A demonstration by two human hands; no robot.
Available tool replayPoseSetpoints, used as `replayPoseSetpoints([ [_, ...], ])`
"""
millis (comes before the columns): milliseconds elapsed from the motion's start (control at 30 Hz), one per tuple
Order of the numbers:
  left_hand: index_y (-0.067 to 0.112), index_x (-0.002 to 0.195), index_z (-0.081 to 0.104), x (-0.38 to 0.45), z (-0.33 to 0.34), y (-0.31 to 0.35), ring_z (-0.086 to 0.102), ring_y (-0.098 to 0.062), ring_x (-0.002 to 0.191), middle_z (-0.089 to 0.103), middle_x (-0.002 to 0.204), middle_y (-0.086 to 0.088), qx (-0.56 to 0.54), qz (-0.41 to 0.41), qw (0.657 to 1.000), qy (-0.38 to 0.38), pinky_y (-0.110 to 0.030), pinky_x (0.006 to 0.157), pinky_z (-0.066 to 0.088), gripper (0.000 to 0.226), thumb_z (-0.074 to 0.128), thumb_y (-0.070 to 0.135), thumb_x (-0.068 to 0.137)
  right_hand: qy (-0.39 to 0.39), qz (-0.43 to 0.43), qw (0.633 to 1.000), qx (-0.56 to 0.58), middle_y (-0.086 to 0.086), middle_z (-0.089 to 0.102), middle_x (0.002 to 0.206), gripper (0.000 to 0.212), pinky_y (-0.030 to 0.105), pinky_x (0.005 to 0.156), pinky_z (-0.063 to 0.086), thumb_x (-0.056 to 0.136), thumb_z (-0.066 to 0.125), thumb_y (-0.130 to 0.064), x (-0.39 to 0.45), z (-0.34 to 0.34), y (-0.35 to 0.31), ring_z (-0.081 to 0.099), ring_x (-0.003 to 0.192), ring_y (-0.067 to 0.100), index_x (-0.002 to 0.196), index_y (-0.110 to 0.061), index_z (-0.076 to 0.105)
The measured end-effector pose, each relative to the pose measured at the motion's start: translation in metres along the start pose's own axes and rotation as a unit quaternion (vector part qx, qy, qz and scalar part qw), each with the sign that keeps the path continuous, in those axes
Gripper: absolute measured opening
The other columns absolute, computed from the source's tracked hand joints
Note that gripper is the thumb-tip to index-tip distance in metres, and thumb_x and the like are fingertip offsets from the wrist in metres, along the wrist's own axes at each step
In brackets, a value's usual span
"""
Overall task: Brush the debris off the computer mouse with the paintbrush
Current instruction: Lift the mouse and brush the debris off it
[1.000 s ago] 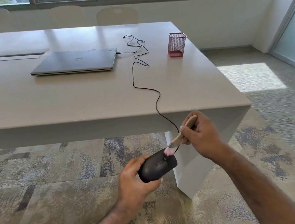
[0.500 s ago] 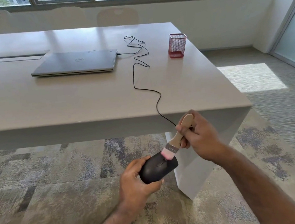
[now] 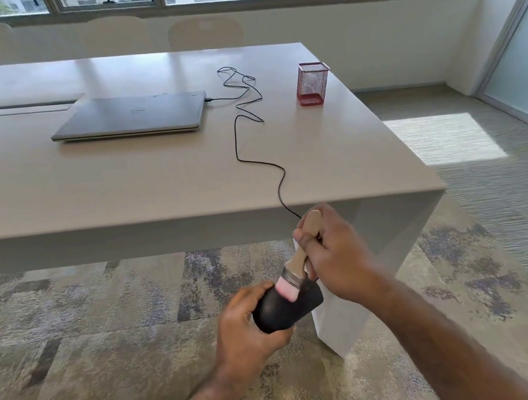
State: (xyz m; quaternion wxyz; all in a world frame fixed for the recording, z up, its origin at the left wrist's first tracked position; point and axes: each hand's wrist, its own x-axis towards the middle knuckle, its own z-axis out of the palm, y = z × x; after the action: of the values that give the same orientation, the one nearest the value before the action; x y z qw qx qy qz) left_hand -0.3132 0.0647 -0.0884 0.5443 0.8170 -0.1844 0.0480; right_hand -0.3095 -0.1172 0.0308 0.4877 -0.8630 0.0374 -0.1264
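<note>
Left hand (image 3: pixel 243 330) cups the mouse (image 3: pixel 285 306); right hand (image 3: pixel 336 257) grips the brush (image 3: pixel 297 262); sweep bristles lightly away from the left fingers, keeping the mouse steady.

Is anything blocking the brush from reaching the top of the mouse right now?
Nothing visible does. The paintbrush bristles already rest on the top of the mouse. The left hand grips the mouse's rear and side, clear of the brushed area; the right hand holds the handle.

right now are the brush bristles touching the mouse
Touching. The head view shows the paintbrush's pink bristles pressed against the black mouse's top, with no gap.
</note>
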Motion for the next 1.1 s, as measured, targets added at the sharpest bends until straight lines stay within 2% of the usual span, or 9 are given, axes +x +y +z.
replayPoseSetpoints([
  [100, 0.030, 0.117, 0.072, -0.002, 0.000, 0.000, 0.063, -0.005, 0.107, 0.067, 0.109, 0.019, 0.002, 0.003, 1.000, -0.007, -0.008, 0.084, 0.045, 0.069, 0.089, 0.026, 0.050, 0.026, 0.011, 0.999, -0.027, 0.001, 0.057, 0.076, 0.008, 0.029, 0.056, 0.047, 0.099, 0.055, -0.018, 0.003, 0.004, 0.004, 0.058, 0.062, 0.018, 0.095, -0.016, 0.048],
  [200, 0.042, 0.113, 0.069, -0.004, -0.002, 0.003, 0.063, -0.004, 0.107, 0.065, 0.109, 0.022, -0.007, 0.002, 1.000, -0.001, -0.007, 0.084, 0.045, 0.067, 0.087, 0.025, 0.051, 0.063, 0.024, 0.995, -0.080, 0.003, 0.058, 0.080, 0.009, 0.038, 0.065, 0.050, 0.099, 0.054, -0.018, 0.007, -0.007, 0.011, 0.059, 0.071, 0.024, 0.098, -0.010, 0.050],
  [300, 0.049, 0.111, 0.064, -0.006, -0.004, 0.004, 0.062, -0.003, 0.107, 0.063, 0.111, 0.024, -0.011, 0.002, 1.000, 0.008, -0.005, 0.083, 0.044, 0.069, 0.087, 0.021, 0.052, 0.071, 0.026, 0.994, -0.078, 0.005, 0.060, 0.080, 0.008, 0.038, 0.063, 0.050, 0.100, 0.053, -0.020, 0.006, -0.016, 0.014, 0.061, 0.071, 0.027, 0.096, -0.014, 0.049],
  [500, 0.039, 0.114, 0.069, -0.003, 0.000, 0.004, 0.063, -0.004, 0.104, 0.067, 0.106, 0.020, 0.008, 0.010, 1.000, 0.003, -0.007, 0.082, 0.044, 0.067, 0.089, 0.021, 0.053, 0.044, 0.020, 0.998, 0.034, 0.008, 0.060, 0.071, 0.014, 0.042, 0.063, 0.054, 0.098, 0.055, -0.022, 0.002, -0.003, 0.005, 0.062, 0.065, 0.032, 0.087, -0.026, 0.048],
  [600, 0.037, 0.118, 0.068, -0.005, 0.001, 0.002, 0.063, -0.004, 0.105, 0.066, 0.110, 0.019, 0.020, 0.025, 0.999, -0.003, -0.010, 0.085, 0.047, 0.074, 0.092, 0.011, 0.053, 0.044, 0.038, 0.998, -0.018, 0.006, 0.059, 0.073, 0.009, 0.047, 0.065, 0.056, 0.097, 0.054, -0.022, 0.006, 0.003, 0.011, 0.064, 0.068, 0.034, 0.091, -0.019, 0.049],
  [800, 0.048, 0.115, 0.062, -0.010, -0.002, 0.005, 0.059, 0.001, 0.109, 0.058, 0.116, 0.028, 0.018, 0.034, 0.999, -0.007, -0.006, 0.084, 0.043, 0.073, 0.089, 0.015, 0.057, 0.102, 0.028, 0.987, -0.117, -0.002, 0.055, 0.073, 0.012, 0.032, 0.055, 0.047, 0.098, 0.054, -0.019, 0.013, -0.014, 0.025, 0.054, 0.063, 0.012, 0.088, -0.014, 0.048],
  [900, 0.046, 0.113, 0.066, -0.007, -0.002, 0.005, 0.062, -0.003, 0.104, 0.062, 0.109, 0.023, -0.022, -0.019, 1.000, 0.011, -0.010, 0.081, 0.049, 0.067, 0.087, 0.027, 0.053, 0.103, 0.030, 0.993, -0.054, 0.008, 0.061, 0.070, 0.015, 0.036, 0.050, 0.052, 0.099, 0.054, -0.021, 0.008, -0.019, 0.022, 0.063, 0.055, 0.025, 0.085, -0.021, 0.047],
  [1000, 0.042, 0.114, 0.070, -0.004, -0.002, 0.002, 0.066, -0.005, 0.100, 0.065, 0.106, 0.020, -0.060, -0.057, 0.996, 0.026, -0.017, 0.078, 0.055, 0.069, 0.089, 0.035, 0.048, 0.075, 0.024, 0.995, 0.069, 0.010, 0.060, 0.059, 0.015, 0.029, 0.039, 0.043, 0.098, 0.057, -0.017, -0.001, -0.012, 0.014, 0.058, 0.040, 0.022, 0.084, -0.019, 0.050],
  [1100, 0.050, 0.109, 0.069, -0.001, 0.000, 0.004, 0.067, -0.004, 0.097, 0.065, 0.105, 0.021, -0.074, -0.058, 0.995, 0.038, -0.014, 0.074, 0.054, 0.068, 0.088, 0.037, 0.045, 0.028, -0.006, 0.998, 0.057, 0.005, 0.059, 0.057, 0.015, 0.036, 0.048, 0.048, 0.097, 0.059, -0.020, -0.010, -0.002, 0.014, 0.060, 0.049, 0.028, 0.085, -0.023, 0.051],
])
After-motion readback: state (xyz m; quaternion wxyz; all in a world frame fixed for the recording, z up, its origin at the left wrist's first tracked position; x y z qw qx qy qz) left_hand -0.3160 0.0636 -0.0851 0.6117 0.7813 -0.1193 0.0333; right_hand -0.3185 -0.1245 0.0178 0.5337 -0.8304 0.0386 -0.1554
